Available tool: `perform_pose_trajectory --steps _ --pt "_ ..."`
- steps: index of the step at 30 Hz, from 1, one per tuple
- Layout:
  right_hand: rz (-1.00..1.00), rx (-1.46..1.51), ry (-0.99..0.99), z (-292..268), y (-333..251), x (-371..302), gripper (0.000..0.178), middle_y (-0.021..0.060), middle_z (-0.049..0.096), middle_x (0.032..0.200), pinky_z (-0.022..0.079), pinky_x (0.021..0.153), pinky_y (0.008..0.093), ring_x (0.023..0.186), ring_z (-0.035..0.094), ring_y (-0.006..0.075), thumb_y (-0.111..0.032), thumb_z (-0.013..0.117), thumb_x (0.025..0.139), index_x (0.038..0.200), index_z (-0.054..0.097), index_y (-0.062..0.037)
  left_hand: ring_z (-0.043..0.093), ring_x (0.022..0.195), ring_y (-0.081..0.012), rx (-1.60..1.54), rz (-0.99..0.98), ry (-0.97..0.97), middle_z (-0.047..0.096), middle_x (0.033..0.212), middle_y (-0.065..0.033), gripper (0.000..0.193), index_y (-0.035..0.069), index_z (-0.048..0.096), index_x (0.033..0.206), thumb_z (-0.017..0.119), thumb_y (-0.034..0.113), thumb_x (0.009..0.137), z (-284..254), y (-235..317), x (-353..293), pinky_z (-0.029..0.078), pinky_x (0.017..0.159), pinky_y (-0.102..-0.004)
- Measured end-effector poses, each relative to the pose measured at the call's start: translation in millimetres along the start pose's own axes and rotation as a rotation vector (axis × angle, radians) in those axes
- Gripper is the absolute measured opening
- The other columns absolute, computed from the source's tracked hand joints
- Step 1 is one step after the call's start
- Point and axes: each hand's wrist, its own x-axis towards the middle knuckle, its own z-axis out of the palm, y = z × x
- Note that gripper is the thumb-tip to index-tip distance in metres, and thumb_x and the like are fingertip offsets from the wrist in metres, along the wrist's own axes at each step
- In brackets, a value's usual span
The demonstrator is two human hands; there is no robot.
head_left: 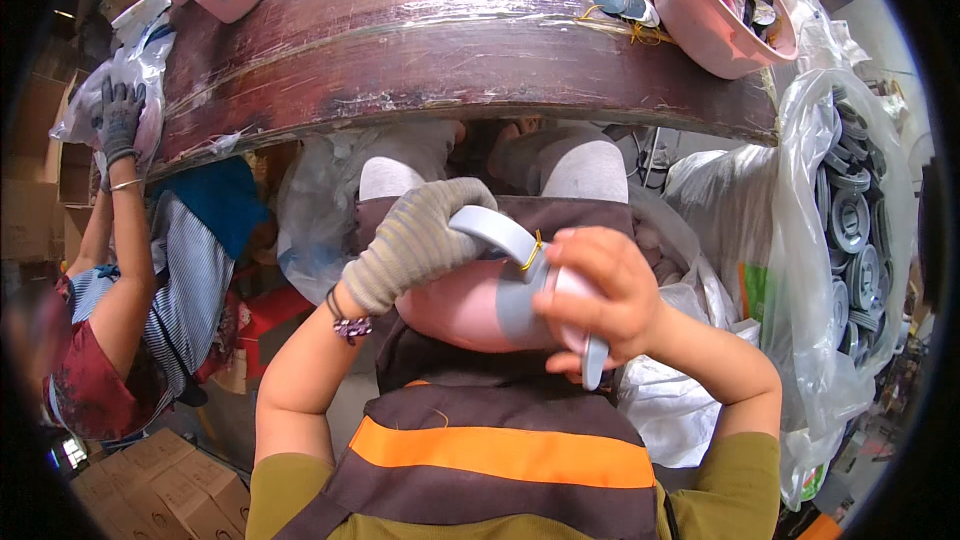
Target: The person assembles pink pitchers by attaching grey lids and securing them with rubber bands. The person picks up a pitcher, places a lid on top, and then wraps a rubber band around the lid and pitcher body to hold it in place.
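By a brown table [430,70], left hand [420,240] and right hand [612,290] hold a pink jug [450,308] sideways, its gray top [518,308] pointing right.

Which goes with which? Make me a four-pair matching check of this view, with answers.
Things:
1. pink jug
2. left hand
3. pink basin
4. grey round parts

Places and states:
A. at the table's right end
B. in the clear bag
C. touched by the right hand
D. gloved

Pairs: 1-C, 2-D, 3-A, 4-B
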Motion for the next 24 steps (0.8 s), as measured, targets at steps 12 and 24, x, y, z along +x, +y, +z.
perform_pose_trajectory --steps 12,24 --pt "0.821 0.360 -0.276 -54.9 16.9 3.4 0.090 0.0198 0.045 0.141 0.034 0.108 0.0395 0.130 0.045 0.0334 -0.042 0.078 0.072 0.143 0.039 -0.0046 0.066 0.078 -0.0152 -0.107 0.027 0.031 0.068 0.086 -0.0097 0.033 0.002 0.064 0.106 0.074 0.022 0.081 28.9 33.5 -36.7 0.051 0.071 -0.0290" --pt "0.050 -0.254 -0.649 -74.9 6.0 39.3 0.085 0.0141 0.048 0.139 0.039 0.101 0.0470 0.128 0.047 0.0313 -0.044 0.083 0.058 0.134 0.053 -0.0196 0.052 0.072 -0.0060 -0.324 -0.023 -0.374 0.060 0.074 -0.0002 0.025 0.002 0.066 0.089 0.075 0.021 0.076 -23.0 -9.0 -17.8 0.045 0.065 -0.0262"
